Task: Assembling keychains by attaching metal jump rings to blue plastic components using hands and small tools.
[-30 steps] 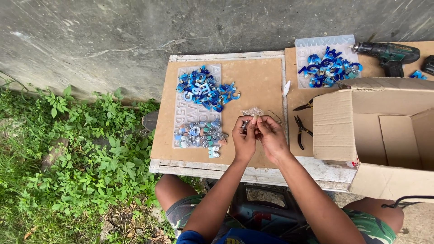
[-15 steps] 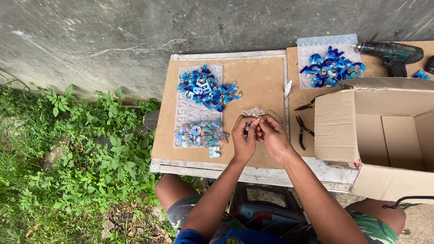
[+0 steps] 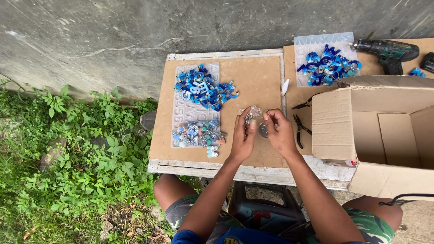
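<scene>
My left hand (image 3: 243, 135) and my right hand (image 3: 279, 132) meet over the brown board (image 3: 257, 81) near its front edge. Between their fingertips I hold a small silvery piece with a round metal ring (image 3: 263, 129); a little glittery clump (image 3: 254, 111) lies just above the hands. Left of the hands a clear mould sheet (image 3: 181, 113) carries a pile of blue letter shapes (image 3: 203, 88) and a smaller heap of pale glittery ones (image 3: 201, 134).
An open cardboard box (image 3: 384, 131) stands at the right. Pliers (image 3: 299, 129) lie beside it. A second mould sheet with blue letters (image 3: 326, 61) and a dark green cordless drill (image 3: 389, 52) sit at the back right. Weeds (image 3: 77, 162) grow at the left, under a concrete wall (image 3: 135, 27).
Both hands have stayed together over the same spot on the board, with only small finger movements on the little piece.
</scene>
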